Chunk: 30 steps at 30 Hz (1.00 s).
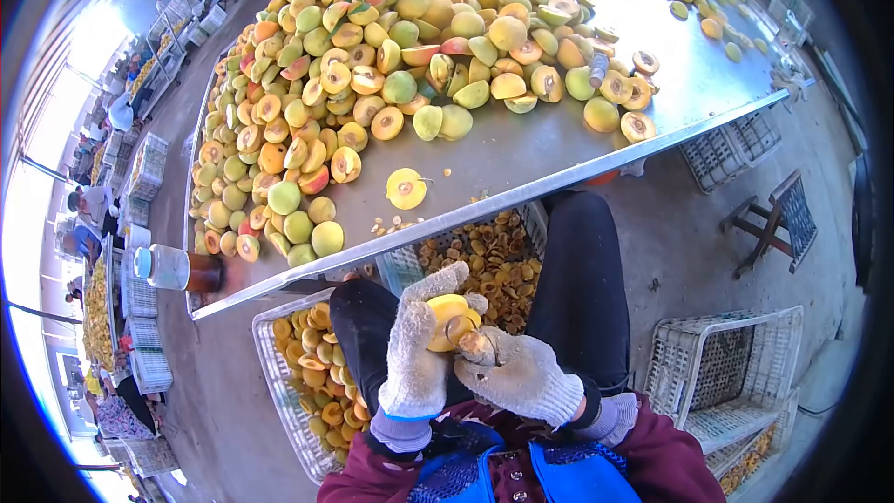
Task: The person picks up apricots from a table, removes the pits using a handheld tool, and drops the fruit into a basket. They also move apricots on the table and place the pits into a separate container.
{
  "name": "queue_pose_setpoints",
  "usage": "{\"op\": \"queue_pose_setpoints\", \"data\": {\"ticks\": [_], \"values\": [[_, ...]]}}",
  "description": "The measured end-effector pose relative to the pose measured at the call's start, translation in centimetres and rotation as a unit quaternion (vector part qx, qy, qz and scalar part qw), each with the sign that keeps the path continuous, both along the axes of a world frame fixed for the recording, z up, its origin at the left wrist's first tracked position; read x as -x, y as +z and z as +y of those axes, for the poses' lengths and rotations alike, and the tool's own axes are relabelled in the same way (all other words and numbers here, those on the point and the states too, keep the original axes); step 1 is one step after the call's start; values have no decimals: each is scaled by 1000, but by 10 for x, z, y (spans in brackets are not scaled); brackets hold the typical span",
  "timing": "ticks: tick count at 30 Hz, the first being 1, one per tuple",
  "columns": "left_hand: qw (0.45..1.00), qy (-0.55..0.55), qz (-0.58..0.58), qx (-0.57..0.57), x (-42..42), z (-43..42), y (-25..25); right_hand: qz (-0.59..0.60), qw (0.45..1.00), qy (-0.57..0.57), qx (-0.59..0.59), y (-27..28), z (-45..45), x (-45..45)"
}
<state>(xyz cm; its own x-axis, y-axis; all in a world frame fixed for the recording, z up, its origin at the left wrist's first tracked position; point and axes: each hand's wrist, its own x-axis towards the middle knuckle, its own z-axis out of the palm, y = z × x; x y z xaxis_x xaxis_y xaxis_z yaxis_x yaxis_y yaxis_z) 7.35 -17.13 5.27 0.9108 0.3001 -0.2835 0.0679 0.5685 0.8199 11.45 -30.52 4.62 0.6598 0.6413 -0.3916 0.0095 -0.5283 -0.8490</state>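
My left hand, in a whitish knit glove, holds a yellow peach half over my lap, cut side toward the right. My right hand, gloved too, is closed around a small pitting tool, whose rounded end meets the cut face of the fruit. Most of the tool is hidden by the glove and the peach. Between my knees stands a crate of small brownish pieces, perhaps pits. A second crate, by my left leg, holds pitted peach halves.
A metal table spans the front, heaped with halved peaches. One peach half lies near its edge. A jar of dark liquid stands at the left corner. At right are stacked crates and a folding stool. People work at far left.
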Motion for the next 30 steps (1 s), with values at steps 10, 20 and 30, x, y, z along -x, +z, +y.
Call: {"op": "queue_pose_setpoints", "data": {"ticks": [10,20,30], "values": [[978,-57,24,-200,1,6,9,430,882,0,-190,8,-10,-13],[996,-56,-63,-23,7,17,-3,74,996,23,-40,6,-10,-8],[988,-51,-45,-137,9,6,-6,-49,998,12,-27,-2,-12,1]]}}
